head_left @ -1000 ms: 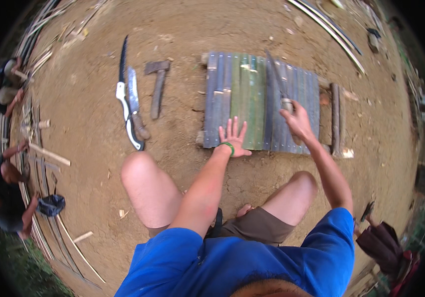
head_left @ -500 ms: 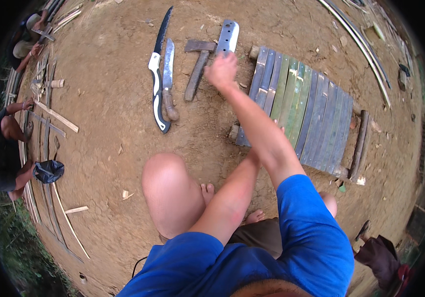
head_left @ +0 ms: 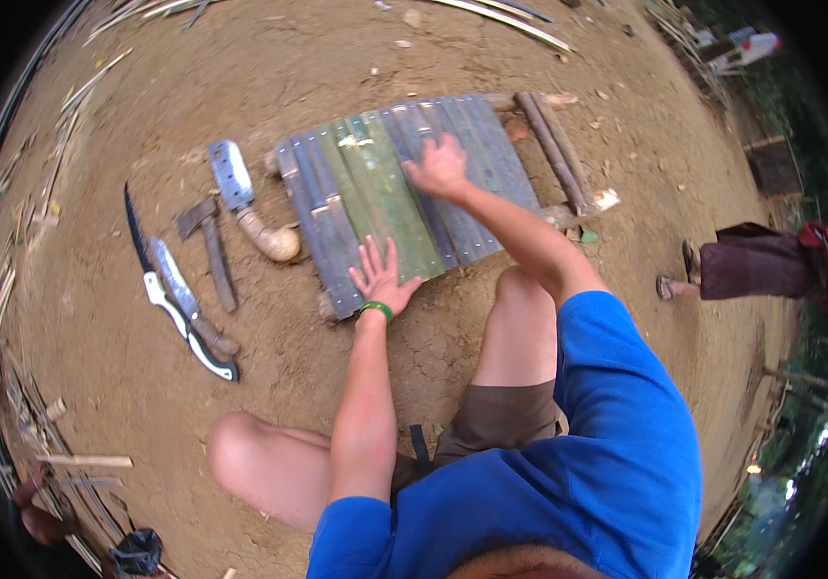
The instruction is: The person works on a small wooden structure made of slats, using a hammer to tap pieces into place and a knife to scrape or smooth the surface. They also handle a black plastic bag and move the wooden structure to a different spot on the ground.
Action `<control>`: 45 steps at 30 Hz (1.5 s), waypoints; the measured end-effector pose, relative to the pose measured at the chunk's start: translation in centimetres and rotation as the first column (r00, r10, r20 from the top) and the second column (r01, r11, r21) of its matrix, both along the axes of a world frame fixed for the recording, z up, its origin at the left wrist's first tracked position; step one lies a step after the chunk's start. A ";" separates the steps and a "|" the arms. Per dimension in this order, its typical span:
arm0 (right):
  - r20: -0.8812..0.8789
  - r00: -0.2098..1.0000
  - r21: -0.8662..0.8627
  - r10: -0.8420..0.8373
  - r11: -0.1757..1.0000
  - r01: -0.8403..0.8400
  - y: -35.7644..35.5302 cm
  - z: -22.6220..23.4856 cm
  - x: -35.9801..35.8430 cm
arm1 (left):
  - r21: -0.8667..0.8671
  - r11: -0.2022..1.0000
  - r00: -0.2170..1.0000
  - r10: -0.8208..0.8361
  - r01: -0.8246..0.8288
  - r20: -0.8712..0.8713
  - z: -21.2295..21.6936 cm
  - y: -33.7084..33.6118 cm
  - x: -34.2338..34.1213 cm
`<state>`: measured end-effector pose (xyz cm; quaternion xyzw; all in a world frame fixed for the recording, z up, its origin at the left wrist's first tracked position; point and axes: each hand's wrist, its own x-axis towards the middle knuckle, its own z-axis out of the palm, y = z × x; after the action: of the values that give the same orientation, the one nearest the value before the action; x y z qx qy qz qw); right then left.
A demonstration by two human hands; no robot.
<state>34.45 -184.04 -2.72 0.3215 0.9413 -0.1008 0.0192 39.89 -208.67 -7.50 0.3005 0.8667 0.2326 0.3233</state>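
Half a second ago the right hand (head_left: 440,166) was out over the tools with the cleaver in it; now the cleaver (head_left: 248,200) lies on the dirt at centre left of the frame, and that hand has come back onto the mat. It rests empty, fingers loosely spread, on the upper middle of the bamboo mat (head_left: 337,232), which sits in the centre of the picture. The left hand (head_left: 381,279), with a green band at the wrist, is pressed flat with fingers fanned on the mat's near edge.

The mat is a row of split bamboo slats, curved and ribbed, grey-blue at the sides and green in the middle. Two round sticks (head_left: 556,150) lie along its right end. Left of the cleaver are a rusty hammer-like tool (head_left: 209,246), a narrow knife (head_left: 187,299) and a curved saw with a white and black handle (head_left: 168,294), all on dry, cracked earth.
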 end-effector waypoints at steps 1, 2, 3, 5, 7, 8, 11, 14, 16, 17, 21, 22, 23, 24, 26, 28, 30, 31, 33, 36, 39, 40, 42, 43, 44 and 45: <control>0.011 0.990 0.048 -0.139 0.989 0.138 4.2 -0.4 2.9 | 0.062 0.998 0.999 0.020 -0.018 -0.039 -0.2 -0.3 0.7; -0.012 0.968 0.111 -0.252 0.961 0.252 7.4 -0.6 5.4 | 0.120 0.992 0.995 0.058 -0.047 -0.087 -0.3 -0.8 0.6; -0.039 0.932 0.170 -0.359 0.917 0.360 10.2 -1.0 8.1 | 0.180 0.981 0.987 0.099 -0.075 -0.129 -0.5 -1.3 0.4; -0.122 0.839 0.085 -0.531 0.836 0.542 15.5 -4.5 16.9 | 0.342 0.854 0.801 0.499 -0.391 -0.331 0.3 -1.1 1.1; -0.021 0.849 -0.121 -0.528 0.844 0.523 13.7 -6.3 19.0 | 0.388 0.577 0.431 0.807 -0.718 -0.404 -1.5 -2.9 -1.1; 0.028 0.855 -0.216 -0.517 0.832 0.511 13.1 -6.2 19.3 | 0.330 0.587 0.518 0.809 -0.740 -0.278 -1.8 -3.7 -2.6; -0.209 0.790 -0.275 -0.577 0.809 0.519 13.6 -6.9 18.7 | 0.240 0.608 0.621 0.783 -0.756 -0.028 -2.8 -5.4 -5.2; -0.211 0.781 -0.308 -0.587 0.799 0.517 13.2 -6.9 18.0 | 0.266 0.552 0.520 0.833 -0.790 -0.186 -2.2 -4.8 -6.8; -0.163 0.749 -0.365 -0.642 0.745 0.558 12.8 -7.4 22.0 | 0.105 0.541 0.485 0.811 -0.835 -0.326 3.4 -2.2 -5.1; -0.172 0.734 -0.387 -0.658 0.730 0.564 11.9 -8.2 23.5 | 0.074 0.593 0.527 0.760 -0.802 -0.380 5.2 -2.2 -5.8; -0.121 0.793 -0.531 -0.597 0.714 0.456 6.2 -5.8 23.9 | 0.075 0.662 0.547 0.672 -0.746 -0.499 6.0 -6.5 -11.9; -0.147 0.842 -0.467 -0.518 0.787 0.403 6.7 -5.4 24.7 | 0.070 0.672 0.560 0.666 -0.737 -0.494 5.2 -7.7 -12.7; -0.172 0.884 -0.384 -0.435 0.856 0.347 8.4 -4.9 25.4 | 0.016 0.681 0.588 0.643 -0.732 -0.491 4.8 -7.6 -12.6; -0.183 0.922 -0.310 -0.342 0.910 0.276 8.9 -3.4 25.4 | 0.006 0.666 0.572 0.646 -0.746 -0.505 4.9 -7.1 -12.2; -0.287 0.857 -0.324 -0.428 0.885 0.334 11.4 3.3 25.5 | -0.009 0.617 0.523 0.659 -0.787 -0.540 5.5 -6.8 -11.6; -0.453 0.769 -0.168 -0.450 0.891 0.422 15.7 5.0 26.5 | -0.001 0.609 0.521 0.677 -0.793 -0.520 5.5 -6.5 -11.8; -0.506 0.740 0.030 -0.443 0.848 0.529 19.3 2.6 27.4 | -0.028 0.594 0.516 0.675 -0.804 -0.527 4.7 -7.3 -12.9; -0.530 0.729 0.133 -0.434 0.806 0.577 20.2 0.5 27.9 | -0.021 0.601 0.519 0.671 -0.799 -0.530 4.2 -7.3 -13.1; -0.392 0.696 0.062 -0.602 0.737 0.673 19.3 -6.2 30.7 | -0.073 0.599 0.558 0.687 -0.798 -0.465 3.7 -5.4 -12.3; -0.228 0.700 -0.097 -0.677 0.731 0.675 18.4 -7.0 30.7 | -0.120 0.583 0.563 0.680 -0.804 -0.470 3.5 -5.6 -12.7; -0.153 0.742 -0.186 -0.652 0.757 0.627 17.1 -4.7 28.8 | -0.185 0.522 0.536 0.674 -0.832 -0.508 1.4 -9.2 -15.0; -0.146 0.742 -0.191 -0.655 0.754 0.628 16.6 -4.4 27.7 | -0.204 0.512 0.537 0.672 -0.834 -0.510 1.6 -10.0 -16.6; -0.159 0.755 -0.143 -0.636 0.772 0.620 17.5 -5.3 29.1 | -0.184 0.538 0.559 0.706 -0.823 -0.436 2.1 -8.5 -14.8; -0.130 0.774 -0.161 -0.620 0.783 0.601 17.3 -5.5 29.3 | -0.193 0.546 0.571 0.703 -0.815 -0.423 3.4 -8.2 -14.1; -0.100 0.794 -0.188 -0.599 0.795 0.577 17.0 -6.0 29.3 | -0.163 0.534 0.545 0.712 -0.830 -0.444 4.6 -7.9 -13.2; -0.103 0.786 -0.196 -0.609 0.788 0.584 18.1 -6.2 31.0 | -0.126 0.540 0.533 0.717 -0.832 -0.449 5.4 -5.8 -12.3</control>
<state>65.48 -165.97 -8.96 0.5913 0.7787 -0.1996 -0.0651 27.60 -214.44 -2.14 -0.1449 0.9753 0.1504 0.0716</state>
